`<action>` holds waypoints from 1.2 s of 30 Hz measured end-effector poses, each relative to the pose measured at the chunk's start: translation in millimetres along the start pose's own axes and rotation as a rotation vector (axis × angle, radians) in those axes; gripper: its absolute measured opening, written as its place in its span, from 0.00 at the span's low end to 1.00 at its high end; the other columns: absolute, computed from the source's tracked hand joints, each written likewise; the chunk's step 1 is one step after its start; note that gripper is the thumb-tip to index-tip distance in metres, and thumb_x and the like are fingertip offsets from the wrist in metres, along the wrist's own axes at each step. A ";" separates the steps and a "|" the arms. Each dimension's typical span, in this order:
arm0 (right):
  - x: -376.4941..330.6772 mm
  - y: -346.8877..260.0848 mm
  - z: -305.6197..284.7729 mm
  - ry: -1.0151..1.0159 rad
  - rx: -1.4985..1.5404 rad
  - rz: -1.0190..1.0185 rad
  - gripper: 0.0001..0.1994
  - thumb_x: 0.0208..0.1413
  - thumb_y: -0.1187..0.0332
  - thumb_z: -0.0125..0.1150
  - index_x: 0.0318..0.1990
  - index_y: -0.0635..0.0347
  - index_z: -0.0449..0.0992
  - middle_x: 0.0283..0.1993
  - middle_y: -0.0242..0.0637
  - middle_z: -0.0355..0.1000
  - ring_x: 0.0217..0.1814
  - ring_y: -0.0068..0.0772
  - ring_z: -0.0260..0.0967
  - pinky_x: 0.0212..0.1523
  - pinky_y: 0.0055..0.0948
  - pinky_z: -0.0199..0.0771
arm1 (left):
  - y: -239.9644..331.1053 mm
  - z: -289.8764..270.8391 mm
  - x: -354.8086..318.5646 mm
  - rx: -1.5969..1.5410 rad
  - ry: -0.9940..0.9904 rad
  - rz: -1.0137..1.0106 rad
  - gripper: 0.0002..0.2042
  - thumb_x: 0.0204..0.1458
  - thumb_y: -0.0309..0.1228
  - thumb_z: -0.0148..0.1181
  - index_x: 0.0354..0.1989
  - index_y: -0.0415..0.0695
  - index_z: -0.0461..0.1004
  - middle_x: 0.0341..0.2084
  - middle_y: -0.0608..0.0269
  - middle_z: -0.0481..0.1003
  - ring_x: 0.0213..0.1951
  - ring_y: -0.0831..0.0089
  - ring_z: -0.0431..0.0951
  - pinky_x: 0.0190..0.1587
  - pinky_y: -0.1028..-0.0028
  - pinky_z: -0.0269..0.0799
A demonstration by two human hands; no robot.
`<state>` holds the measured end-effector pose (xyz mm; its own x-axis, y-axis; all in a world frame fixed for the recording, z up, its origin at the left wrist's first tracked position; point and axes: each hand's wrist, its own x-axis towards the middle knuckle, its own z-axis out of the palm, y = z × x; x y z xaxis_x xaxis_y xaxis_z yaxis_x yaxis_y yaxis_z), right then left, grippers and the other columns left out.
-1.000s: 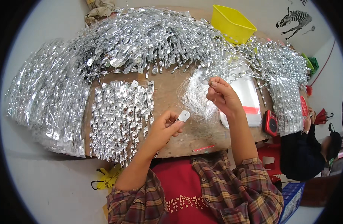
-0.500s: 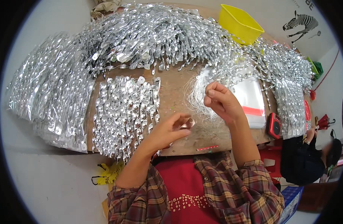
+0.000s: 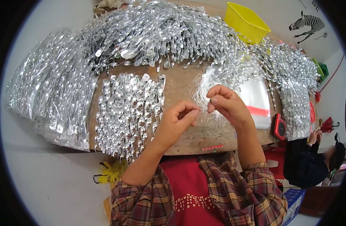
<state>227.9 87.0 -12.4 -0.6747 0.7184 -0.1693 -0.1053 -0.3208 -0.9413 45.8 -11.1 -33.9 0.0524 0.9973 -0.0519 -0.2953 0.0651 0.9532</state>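
- The left hand (image 3: 176,122) is pinching thumb against forefinger at the centre of the brown board (image 3: 180,84), and the right hand (image 3: 227,103) is pinching likewise at its 2 o'clock, fingertips nearly meeting.
- Between them they seem to be gripping a single fine thread from the white thread bundle (image 3: 203,84), which is lying on the board at 12 o'clock from the hands; the strand itself is too thin to make out for certain.
- That thread is looking feather-light, limp and slippery, likely to snap or slide, so it is calling for a fingertip pinch close to its free end.
- The flat rows of silver sequin strands (image 3: 127,113) are lying at 9 o'clock from the left hand, floppy and easily tangled.
- Whether a sequin is sitting inside either pinch, I cannot tell: the curled fingers are covering it.
- The heaped silver strands (image 3: 154,34) and yellow bin (image 3: 245,22) are bending away toward the rim at 12 and 1 o'clock.
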 end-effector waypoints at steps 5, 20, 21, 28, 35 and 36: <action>-2.2 -15.4 -4.8 -0.014 -0.147 0.061 0.09 0.51 0.71 0.57 0.41 0.61 0.70 0.32 0.32 0.70 0.29 0.20 0.67 0.31 0.18 0.65 | 0.4 2.7 0.5 0.162 0.048 0.091 0.05 0.52 0.27 0.55 0.34 0.38 0.73 0.19 0.71 0.70 0.21 0.87 0.67 0.21 0.86 0.58; -10.3 0.6 32.3 0.218 -1.348 -0.769 0.07 0.43 0.75 0.61 0.33 0.55 0.74 0.25 0.32 0.68 0.27 0.34 0.65 0.30 0.30 0.59 | 0.7 9.2 6.0 0.349 0.172 0.232 0.05 0.51 0.26 0.56 0.33 0.38 0.74 0.18 0.73 0.69 0.20 0.88 0.64 0.22 0.86 0.58; -11.1 0.1 33.3 0.226 -1.336 -0.742 0.06 0.45 0.76 0.60 0.32 0.58 0.74 0.27 0.32 0.70 0.28 0.32 0.66 0.32 0.29 0.61 | -0.4 8.2 5.5 0.336 0.159 0.251 0.05 0.51 0.26 0.56 0.34 0.37 0.74 0.19 0.73 0.70 0.21 0.88 0.65 0.23 0.86 0.60; -4.5 16.1 38.1 0.134 -0.091 -0.280 0.03 0.51 0.75 0.57 0.33 0.62 0.72 0.38 0.34 0.71 0.42 0.25 0.67 0.48 0.29 0.63 | -3.5 7.0 -0.6 0.098 0.162 0.120 0.07 0.52 0.26 0.55 0.37 0.38 0.74 0.27 0.67 0.74 0.26 0.84 0.71 0.26 0.85 0.64; 1.7 26.0 35.6 0.015 0.077 -0.241 0.05 0.50 0.73 0.58 0.35 0.61 0.72 0.44 0.36 0.69 0.47 0.27 0.64 0.51 0.29 0.60 | -6.4 5.1 -1.3 -0.093 0.225 0.150 0.08 0.53 0.28 0.56 0.38 0.39 0.74 0.29 0.66 0.75 0.27 0.83 0.71 0.28 0.86 0.65; 1.7 25.5 35.3 0.028 0.060 -0.236 0.05 0.50 0.72 0.58 0.35 0.61 0.72 0.44 0.36 0.69 0.46 0.27 0.64 0.50 0.28 0.61 | -6.8 4.7 -1.4 -0.099 0.215 0.150 0.08 0.52 0.28 0.56 0.38 0.38 0.74 0.30 0.65 0.75 0.27 0.83 0.71 0.28 0.86 0.65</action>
<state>198.3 58.3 -26.4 -0.6061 0.7941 0.0444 -0.3016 -0.1778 -0.9367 52.2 -13.2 -38.9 -0.1998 0.9797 0.0151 -0.3764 -0.0910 0.9220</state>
